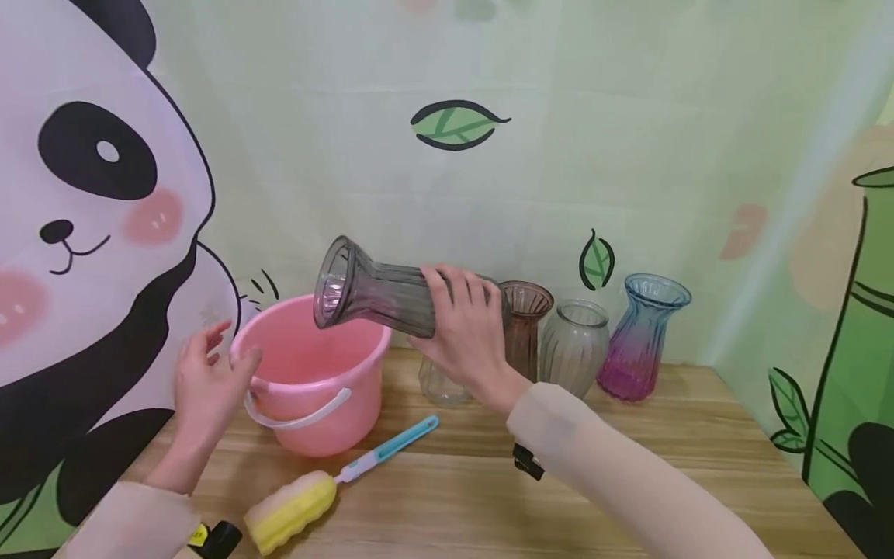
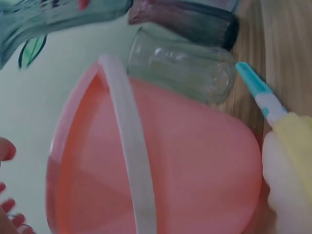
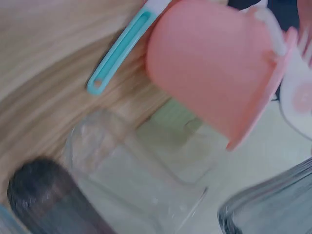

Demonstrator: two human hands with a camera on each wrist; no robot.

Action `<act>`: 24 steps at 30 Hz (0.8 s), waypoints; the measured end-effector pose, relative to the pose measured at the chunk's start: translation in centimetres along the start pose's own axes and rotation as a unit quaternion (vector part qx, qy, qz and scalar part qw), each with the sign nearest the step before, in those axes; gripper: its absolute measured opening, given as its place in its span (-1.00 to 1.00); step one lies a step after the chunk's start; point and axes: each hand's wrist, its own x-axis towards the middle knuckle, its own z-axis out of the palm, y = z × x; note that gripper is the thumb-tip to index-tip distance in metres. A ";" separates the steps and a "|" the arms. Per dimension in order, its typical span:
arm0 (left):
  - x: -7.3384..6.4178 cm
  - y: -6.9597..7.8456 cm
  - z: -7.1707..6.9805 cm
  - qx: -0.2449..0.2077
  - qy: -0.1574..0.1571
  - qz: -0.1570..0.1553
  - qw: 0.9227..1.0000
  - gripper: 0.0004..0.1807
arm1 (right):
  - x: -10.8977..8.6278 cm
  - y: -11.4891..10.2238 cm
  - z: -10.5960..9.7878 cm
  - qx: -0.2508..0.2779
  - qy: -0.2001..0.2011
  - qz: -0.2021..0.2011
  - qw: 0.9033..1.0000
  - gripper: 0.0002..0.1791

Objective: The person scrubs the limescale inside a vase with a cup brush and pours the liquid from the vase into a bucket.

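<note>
My right hand grips a grey ribbed glass vase by its body. The vase is tilted nearly level, with its flared mouth facing left above the right part of a pink bucket. Its base end is partly hidden by the fingers. At the bucket's left rim, my left hand holds nothing, fingers loosely bent and thumb overlapping the rim in the head view. The left wrist view shows the bucket's white handle and the held vase at upper left.
A sponge brush with a blue-and-white handle lies before the bucket on the wooden table. Behind my right arm stand a clear vase, a brown vase, a rounded clear vase and a blue-to-pink vase, near a printed backdrop.
</note>
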 end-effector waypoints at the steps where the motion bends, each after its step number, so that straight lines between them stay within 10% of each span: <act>1: -0.3 0.6 0.5 0.006 0.011 0.065 0.998 -0.40 | -0.1 -0.2 -0.2 0.027 -0.003 0.018 0.999 0.02; 4: -1.2 2.2 2.3 -0.002 0.001 0.250 0.968 -0.44 | -0.5 -0.8 -0.7 0.101 -0.017 0.063 0.993 0.02; 7: -2.3 3.5 4.0 -0.024 -0.062 0.347 0.936 -0.37 | -1.0 -1.2 -1.2 0.160 -0.043 0.100 0.981 0.02; 16: -5.9 5.5 8.2 -0.075 -0.319 0.229 0.917 0.04 | -4.9 -1.9 -1.7 0.325 -0.151 0.206 0.911 0.00; 20: -7.1 4.0 10.6 -0.117 -0.348 0.212 0.906 0.07 | -7.2 -1.5 -1.3 0.356 -0.179 0.230 0.888 0.00; 24: -8.1 1.8 13.1 -0.115 -0.346 0.186 0.912 -0.03 | -9.4 -0.6 -0.6 0.364 -0.204 0.239 0.877 -0.02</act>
